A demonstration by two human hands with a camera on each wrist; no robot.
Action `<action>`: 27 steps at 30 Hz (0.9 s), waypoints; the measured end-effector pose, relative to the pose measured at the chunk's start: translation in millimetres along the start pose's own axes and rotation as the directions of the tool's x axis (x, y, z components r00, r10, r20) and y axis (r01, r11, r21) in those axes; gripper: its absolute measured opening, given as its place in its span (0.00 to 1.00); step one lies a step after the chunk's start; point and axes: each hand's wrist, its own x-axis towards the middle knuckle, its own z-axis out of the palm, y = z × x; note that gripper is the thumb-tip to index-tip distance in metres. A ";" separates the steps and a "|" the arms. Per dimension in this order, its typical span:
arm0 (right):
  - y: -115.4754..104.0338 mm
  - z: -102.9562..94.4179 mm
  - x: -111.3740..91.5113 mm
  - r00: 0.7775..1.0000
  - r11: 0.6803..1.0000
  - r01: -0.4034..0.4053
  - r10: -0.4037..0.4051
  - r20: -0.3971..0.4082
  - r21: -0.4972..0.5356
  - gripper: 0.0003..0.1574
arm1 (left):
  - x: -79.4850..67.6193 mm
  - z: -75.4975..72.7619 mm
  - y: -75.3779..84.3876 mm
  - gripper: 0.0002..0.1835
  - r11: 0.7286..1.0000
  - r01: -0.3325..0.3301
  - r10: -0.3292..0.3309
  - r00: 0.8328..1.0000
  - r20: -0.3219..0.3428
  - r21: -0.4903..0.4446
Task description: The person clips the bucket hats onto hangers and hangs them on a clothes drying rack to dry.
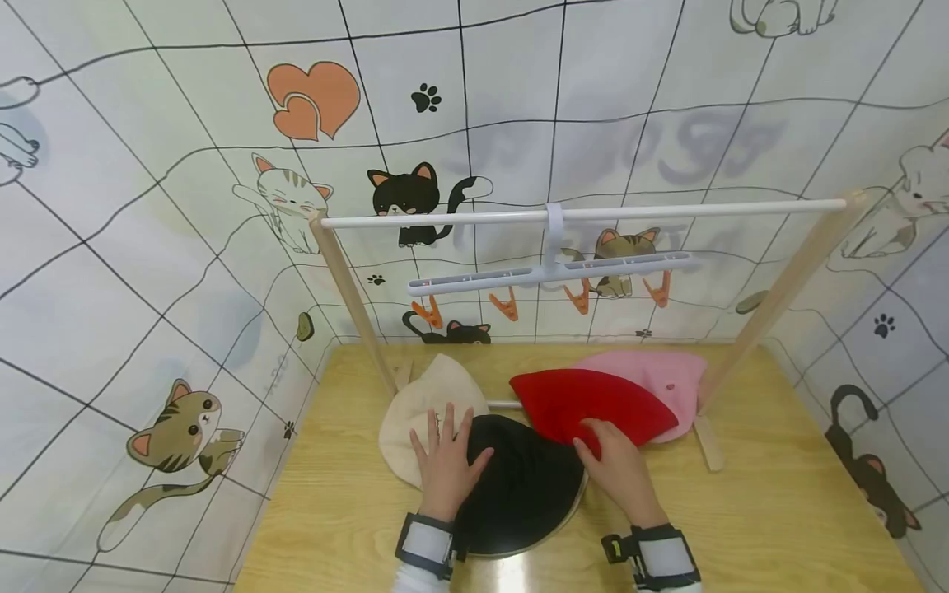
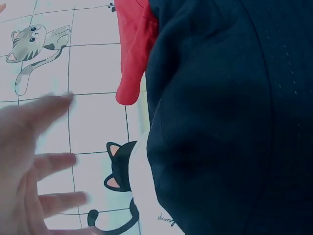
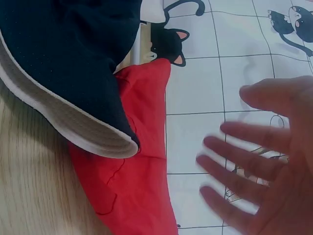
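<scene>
A black bucket hat [image 1: 522,494] lies on the table in front, and its pale underside shows along the brim in the right wrist view. My left hand [image 1: 447,469], fingers spread, is over the black hat's left side and the cream hat [image 1: 415,403]. My right hand [image 1: 621,473] is by the black hat's right edge and the lower edge of the red hat [image 1: 593,403], its fingers slightly bent. In the wrist views the left fingers [image 2: 58,164] and right fingers [image 3: 244,156] hold nothing. Behind the red hat, a pink hat [image 1: 678,379] is partly covered.
A rack with a white rod [image 1: 445,219] and wooden posts [image 1: 786,305] stands behind the hats. From the rod hangs a pale hanger [image 1: 482,280] with several orange clips [image 1: 504,305]. Wall panels [image 1: 185,288] printed with cats enclose the wooden table [image 1: 801,494].
</scene>
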 end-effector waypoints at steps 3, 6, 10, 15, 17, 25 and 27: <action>1.4 0.9 1.0 0.999 0.998 0.045 -0.044 -0.012 0.032 0.22 | 1.3 2.9 -1.5 0.28 0.999 0.010 -0.010 1.000 0.012 -0.036; 1.6 1.3 1.4 0.998 0.997 0.064 -0.064 -0.012 0.047 0.21 | 3.6 6.6 -3.5 0.23 0.998 0.007 -0.005 1.000 0.026 -0.055; 0.4 0.8 3.3 0.998 0.996 0.062 -0.063 0.002 0.064 0.22 | 11.6 11.3 -8.0 0.19 0.998 0.010 -0.005 0.997 0.072 -0.069; -1.7 0.4 6.0 0.998 0.997 0.038 -0.042 0.046 0.070 0.23 | 22.0 19.8 -17.5 0.15 0.991 0.048 -0.030 0.990 0.135 -0.128; -2.9 1.3 6.4 0.997 0.997 0.020 -0.025 0.067 0.070 0.23 | 24.3 22.7 -21.7 0.15 0.985 0.071 -0.047 0.987 0.155 -0.158; -7.1 3.5 8.3 0.991 0.995 -0.030 0.018 0.134 0.090 0.23 | 36.3 30.9 -25.8 0.16 0.948 0.194 -0.148 0.971 0.189 -0.252; -8.3 4.2 10.3 0.988 0.994 -0.045 0.029 0.153 0.102 0.24 | 40.8 30.8 -25.5 0.14 0.936 0.232 -0.180 0.962 0.205 -0.265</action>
